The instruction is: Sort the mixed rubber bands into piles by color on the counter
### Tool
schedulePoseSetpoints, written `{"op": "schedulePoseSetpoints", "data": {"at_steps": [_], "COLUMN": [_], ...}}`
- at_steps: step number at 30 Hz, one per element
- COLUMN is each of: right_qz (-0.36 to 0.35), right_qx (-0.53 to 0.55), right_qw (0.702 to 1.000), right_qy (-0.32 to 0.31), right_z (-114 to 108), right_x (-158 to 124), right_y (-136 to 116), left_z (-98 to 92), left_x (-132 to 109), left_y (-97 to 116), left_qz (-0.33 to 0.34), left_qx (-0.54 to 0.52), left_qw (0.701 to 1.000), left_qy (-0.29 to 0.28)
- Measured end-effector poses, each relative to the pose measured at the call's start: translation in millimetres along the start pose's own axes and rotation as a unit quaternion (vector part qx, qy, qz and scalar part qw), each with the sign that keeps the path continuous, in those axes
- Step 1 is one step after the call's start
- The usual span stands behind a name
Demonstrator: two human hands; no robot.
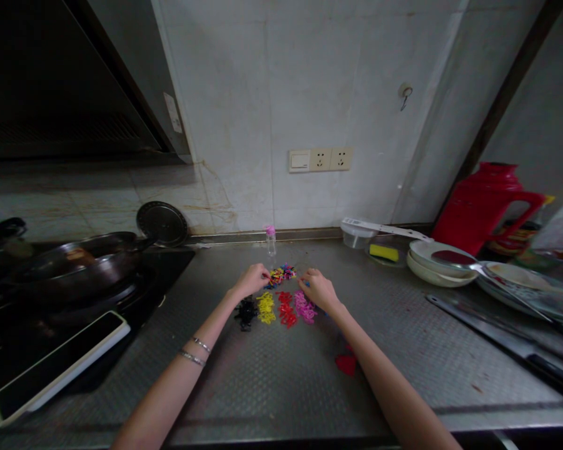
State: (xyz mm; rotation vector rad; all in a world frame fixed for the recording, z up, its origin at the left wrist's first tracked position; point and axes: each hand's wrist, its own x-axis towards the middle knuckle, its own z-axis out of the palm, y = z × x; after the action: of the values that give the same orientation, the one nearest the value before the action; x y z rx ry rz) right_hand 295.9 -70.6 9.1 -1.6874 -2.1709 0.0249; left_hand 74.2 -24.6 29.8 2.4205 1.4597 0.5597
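Observation:
On the steel counter [272,375] lie small sorted heaps of tiny bands: black [246,311], yellow [265,307], red [286,308] and pink [304,306]. Behind them sits a mixed multicoloured heap [283,273]. My left hand [252,279] is pinched at the left edge of the mixed heap. My right hand [318,290] is curled with fingertips at the heap's right side, above the pink heap; what either pinch holds is too small to make out. A small clear bottle with a pink cap [271,240] stands upright behind the mixed heap.
A wok [75,262] sits on the stove at left, a phone [56,367] lying near it. At right are stacked plates [438,262], a spoon, a red jug [485,203], a sponge dish [383,252] and a long knife [502,340]. A red scrap [346,364] lies by my right forearm.

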Motion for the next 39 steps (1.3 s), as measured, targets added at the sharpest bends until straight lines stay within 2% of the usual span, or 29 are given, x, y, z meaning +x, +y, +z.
{"op": "schedulePoseSetpoints", "data": {"at_steps": [7,11,14,21,28,32,39], "right_qz": [-0.004,-0.001,0.002,0.016,0.004,0.002,-0.003], "right_qx": [-0.011,-0.013,-0.010,-0.007,-0.026,-0.046,-0.077], "right_qw": [1.000,1.000,1.000,1.000,0.999,0.998,0.995], "right_qy": [0.016,0.006,-0.001,-0.003,-0.033,-0.045,-0.061], "right_z": [1,1,1,-2,1,7,11], "right_x": [0,1,1,3,19,30,37], "right_y": [1,1,2,4,8,8,5], "left_z": [26.7,29.9,27.7,13.8,4.8,6.1,7.8], "left_x": [-13,-16,-18,-15,-16,-17,-17], "left_y": [15,21,20,-7,-34,-39,-41], "left_qz": [0.080,0.088,0.083,-0.007,-0.165,-0.193,-0.199], "left_qx": [-0.036,-0.051,-0.063,-0.156,-0.239,-0.260,-0.297], "left_qw": [0.996,0.994,0.994,0.987,0.953,0.943,0.931], "left_qy": [-0.011,-0.035,-0.032,0.042,0.082,0.072,0.079]}}
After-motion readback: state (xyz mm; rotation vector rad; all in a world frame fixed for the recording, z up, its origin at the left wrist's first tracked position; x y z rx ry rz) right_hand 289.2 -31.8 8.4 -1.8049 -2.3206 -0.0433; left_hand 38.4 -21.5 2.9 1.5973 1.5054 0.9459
